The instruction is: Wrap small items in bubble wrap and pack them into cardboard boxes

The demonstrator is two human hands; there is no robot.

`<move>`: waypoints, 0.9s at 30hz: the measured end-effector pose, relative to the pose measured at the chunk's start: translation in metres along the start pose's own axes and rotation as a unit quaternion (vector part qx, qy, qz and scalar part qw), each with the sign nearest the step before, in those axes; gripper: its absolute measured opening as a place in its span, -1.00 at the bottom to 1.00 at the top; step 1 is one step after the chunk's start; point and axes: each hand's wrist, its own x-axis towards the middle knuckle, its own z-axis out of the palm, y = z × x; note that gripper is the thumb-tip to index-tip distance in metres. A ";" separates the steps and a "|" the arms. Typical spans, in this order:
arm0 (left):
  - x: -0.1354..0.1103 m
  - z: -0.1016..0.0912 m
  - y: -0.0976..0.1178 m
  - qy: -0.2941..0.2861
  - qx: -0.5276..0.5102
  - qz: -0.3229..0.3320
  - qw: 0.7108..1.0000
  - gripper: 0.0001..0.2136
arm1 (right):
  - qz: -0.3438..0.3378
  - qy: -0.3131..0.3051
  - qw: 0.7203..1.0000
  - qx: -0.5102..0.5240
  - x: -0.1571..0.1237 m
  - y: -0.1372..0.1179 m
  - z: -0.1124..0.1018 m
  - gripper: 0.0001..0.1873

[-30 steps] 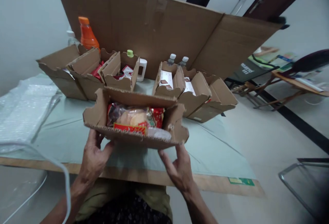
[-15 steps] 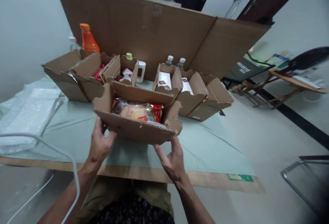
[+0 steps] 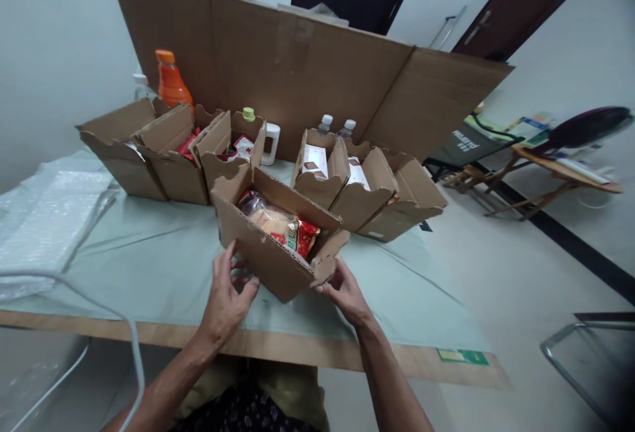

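Note:
In front of me an open-topped cardboard box [image 3: 270, 263] is turned at an angle, its right end nearer to me. Inside lies a clear and red snack packet [image 3: 282, 225] with pale round pieces showing. My left hand [image 3: 225, 296] grips the lower near side of this box, fingers bent against the cardboard and partly hidden. At the right end, my right hand [image 3: 344, 290] has its thumb in front of the corner and its fingers behind. Whether the box bottom rests on the table cannot be made out.
Similar boxes stand behind, at left [image 3: 143, 174] and right [image 3: 364, 197], with packets in several. An orange bottle [image 3: 172, 81], a white-handled container [image 3: 270, 144] and a cardboard screen [image 3: 317, 68] stand farther back. Bubble wrap [image 3: 49, 214] lies left; a white cable [image 3: 106, 306] crosses the lower left.
The box has turned, its right end swinging toward me, and come lower. My left hand has shifted right and down along its side; my right hand has moved round the right corner.

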 end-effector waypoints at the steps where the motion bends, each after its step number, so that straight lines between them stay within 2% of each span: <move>1: 0.004 0.008 0.003 -0.014 -0.006 0.010 1.000 -0.30 | -0.014 0.015 1.000 -0.014 0.000 0.002 0.000 -0.20; 4: 0.011 0.022 0.009 -0.076 -0.017 0.038 0.996 -0.36 | -0.047 0.062 0.994 -0.074 -0.009 0.003 0.002 -0.43; 8: -0.001 0.020 0.003 -0.136 -0.008 0.069 0.988 -0.28 | -0.075 0.088 0.982 -0.149 -0.011 -0.005 0.009 -0.70; 11: -0.007 0.014 -0.008 -0.112 0.046 0.080 0.989 -0.19 | -0.107 0.079 0.970 -0.205 -0.003 -0.012 0.019 -0.79; 14: -0.001 0.012 -0.013 -0.083 0.078 0.094 0.989 -0.27 | -0.135 0.089 0.956 -0.243 0.004 -0.014 0.028 -0.86; 18: 0.015 0.008 -0.011 -0.080 0.075 0.110 0.988 -0.37 | -0.156 0.095 0.945 -0.272 0.010 -0.016 0.034 -0.93; 24: 0.030 -0.005 -0.005 -0.097 0.062 0.076 0.990 -0.49 | -0.196 0.095 0.922 -0.319 0.017 -0.018 0.044 -0.95; 27: 0.038 -0.013 -0.001 -0.093 0.079 0.083 0.989 -0.51 | -0.180 0.089 0.929 -0.310 0.019 -0.015 0.052 -0.91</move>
